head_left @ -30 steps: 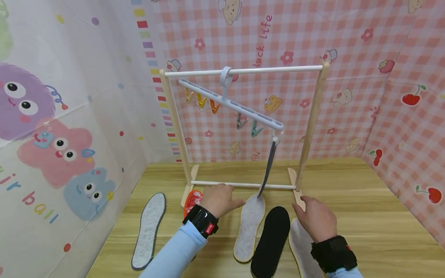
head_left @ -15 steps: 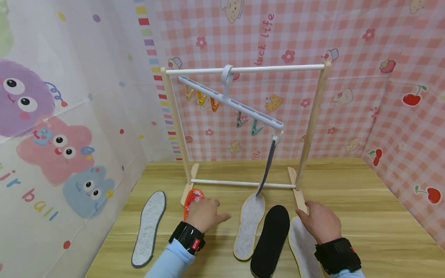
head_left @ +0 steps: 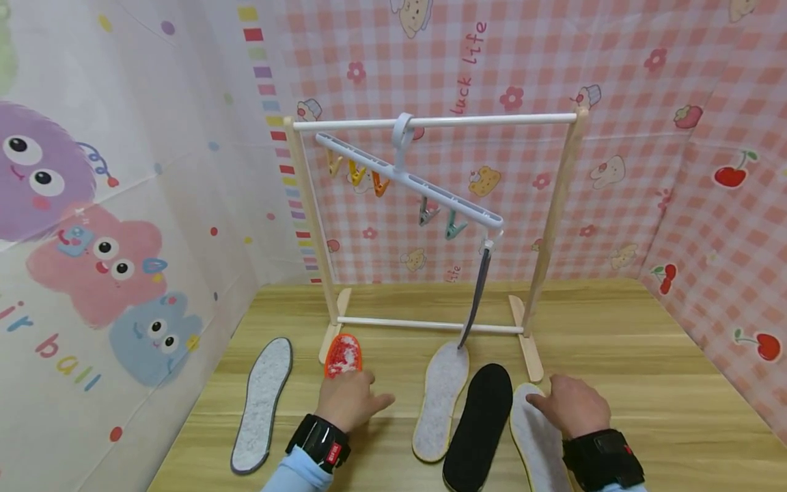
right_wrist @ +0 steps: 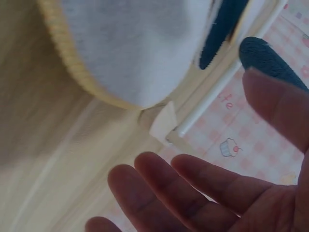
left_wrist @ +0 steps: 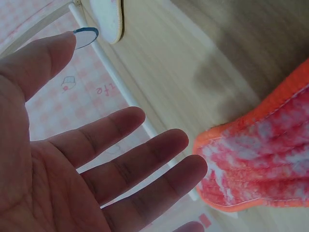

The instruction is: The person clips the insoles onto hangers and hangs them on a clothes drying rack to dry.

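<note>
My left hand (head_left: 347, 400) hovers over a red-and-white insole with orange edging (head_left: 343, 355), covering its near part. In the left wrist view its fingers are spread beside that insole (left_wrist: 256, 159), holding nothing. My right hand (head_left: 576, 406) is over the right side of a light grey insole with yellow edging (head_left: 531, 430). The right wrist view shows its relaxed fingers apart from this insole (right_wrist: 135, 48). Between the hands lie another yellow-edged grey insole (head_left: 441, 403) and a black one (head_left: 479, 424). A dark-edged insole (head_left: 476, 294), seen edge-on, hangs from the hanger's low right end.
A wooden rack (head_left: 556, 205) with white bars stands behind the insoles. On its top bar hangs a tilted white hanger (head_left: 443, 195) with several coloured clips, among them an orange one (head_left: 379, 184). A grey insole with dark edging (head_left: 263, 403) lies at the left.
My left hand has moved left and nearer to me, uncovering the far part of the red insole. The right hand has drawn back slightly to the right. The hanging insole sways slightly.
</note>
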Demonstrator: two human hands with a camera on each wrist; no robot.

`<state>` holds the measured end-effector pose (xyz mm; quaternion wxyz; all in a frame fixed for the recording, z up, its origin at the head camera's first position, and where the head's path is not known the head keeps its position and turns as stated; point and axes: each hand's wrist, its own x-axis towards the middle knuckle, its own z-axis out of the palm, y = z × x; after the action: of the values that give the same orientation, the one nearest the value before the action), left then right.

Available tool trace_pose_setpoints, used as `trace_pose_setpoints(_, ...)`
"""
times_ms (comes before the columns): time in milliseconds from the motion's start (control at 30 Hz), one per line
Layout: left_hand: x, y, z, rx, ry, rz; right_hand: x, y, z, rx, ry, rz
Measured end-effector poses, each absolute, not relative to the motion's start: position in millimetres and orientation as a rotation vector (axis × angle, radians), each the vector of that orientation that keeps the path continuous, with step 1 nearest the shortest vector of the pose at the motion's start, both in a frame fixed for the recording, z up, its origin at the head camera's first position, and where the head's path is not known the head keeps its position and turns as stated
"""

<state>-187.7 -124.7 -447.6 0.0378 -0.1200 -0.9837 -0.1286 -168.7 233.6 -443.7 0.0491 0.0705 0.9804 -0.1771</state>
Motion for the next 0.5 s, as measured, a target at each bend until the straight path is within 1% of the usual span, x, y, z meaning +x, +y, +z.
trace_pose_setpoints(167, -185, -125, -451, -0.363, -3.012, -0.408, -164, 235, -452, 0.258, 2.933, -0.467)
trace_pose_setpoints(500, -184, -123, -454, -0.366, -3.034, -0.411, -167, 238, -465, 0.279, 2.825, -0.385)
